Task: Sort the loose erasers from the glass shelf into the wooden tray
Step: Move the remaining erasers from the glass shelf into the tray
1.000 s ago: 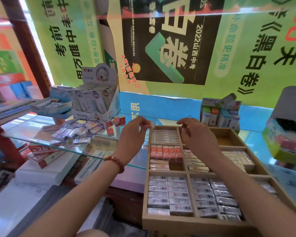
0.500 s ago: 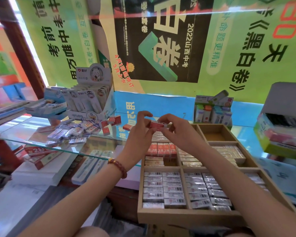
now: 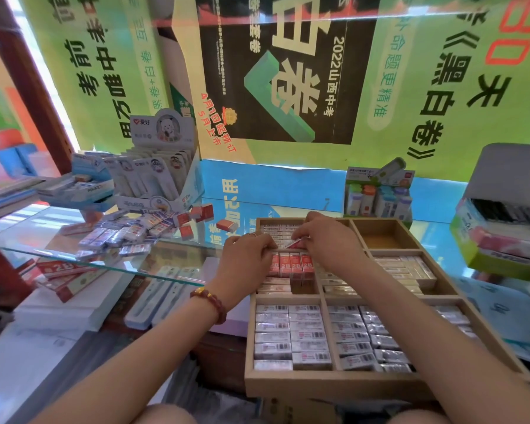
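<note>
Contents of the far-left compartment of the wooden tray (image 3: 334,385) are largely hidden behind the two hands. The print on most wrapped erasers is too small to be read, apart from "2B" on the red row (image 3: 291,266) in the middle-left compartment. A red eraser (image 3: 297,243) is pinched by the curled fingers of the right hand (image 3: 328,243), just above the red row. The left hand (image 3: 248,258) is curled with its fingers at the eraser's left end. Whether it is actually gripped there cannot be told, since the contact is covered by the knuckles. Loose erasers (image 3: 126,232) are heaped on the glass shelf (image 3: 172,258), left of the tray. Both forearms are cut off by the lower edge.
</note>
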